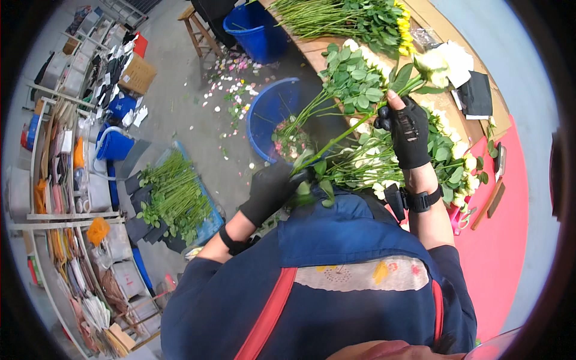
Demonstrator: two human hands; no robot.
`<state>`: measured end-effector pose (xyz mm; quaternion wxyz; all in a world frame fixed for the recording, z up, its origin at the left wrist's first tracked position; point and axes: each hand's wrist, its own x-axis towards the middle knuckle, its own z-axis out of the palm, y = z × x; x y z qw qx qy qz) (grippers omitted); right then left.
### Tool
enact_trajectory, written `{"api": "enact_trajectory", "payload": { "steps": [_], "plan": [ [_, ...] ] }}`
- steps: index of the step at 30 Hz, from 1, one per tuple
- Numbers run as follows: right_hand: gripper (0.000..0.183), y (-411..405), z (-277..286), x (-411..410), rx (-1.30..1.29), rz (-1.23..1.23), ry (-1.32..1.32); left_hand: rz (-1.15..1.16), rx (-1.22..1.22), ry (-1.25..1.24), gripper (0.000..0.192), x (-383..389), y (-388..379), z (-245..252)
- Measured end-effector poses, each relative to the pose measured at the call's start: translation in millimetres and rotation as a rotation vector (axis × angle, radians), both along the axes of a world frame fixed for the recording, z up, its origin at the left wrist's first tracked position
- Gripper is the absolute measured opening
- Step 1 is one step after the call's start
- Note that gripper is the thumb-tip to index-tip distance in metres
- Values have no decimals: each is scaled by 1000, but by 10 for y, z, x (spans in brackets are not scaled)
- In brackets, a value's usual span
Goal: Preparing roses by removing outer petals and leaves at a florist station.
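Note:
A white rose [432,68] with a long green stem slants across in front of me. My right hand [407,126], in a black glove with bare fingertips, grips the stem just below the bloom, thumb along it. Lower down, my black-gloved left hand [276,185] closes around the stem's other end; its fingers are partly hidden. Green leaves [326,191] hang beside that hand. Beneath and behind my right hand, bunches of white roses [443,130] lie on the table [472,128], and another leafy bunch [355,78] lies beyond.
Yellow roses [405,29] lie at the table's far end. A blue bin [249,121] holding petals and cuttings stands below the table edge, another blue bin [252,31] behind it. Green stems [177,198] lie on the floor at left, near loaded shelves [72,218]. Petals [229,85] litter the floor.

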<state>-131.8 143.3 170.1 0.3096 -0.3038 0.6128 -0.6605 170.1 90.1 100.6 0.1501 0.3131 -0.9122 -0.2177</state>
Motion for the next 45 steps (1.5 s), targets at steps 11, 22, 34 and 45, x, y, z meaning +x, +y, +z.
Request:
{"api": "enact_trajectory", "payload": {
  "steps": [11, 22, 34, 45],
  "plan": [
    [30, 172, 64, 511, 119, 530, -37, 170, 291, 383, 39, -32, -283, 450],
    [41, 404, -176, 533, 141, 751, 471, -47, 963, 614, 28, -820, -25, 913],
    [15, 736, 444, 419, -155, 128, 592, -6, 968, 548, 25, -755, 100, 761],
    [11, 740, 244, 344, -100, 151, 606, -46, 1080, 450, 29, -703, 147, 779]
  ]
}}
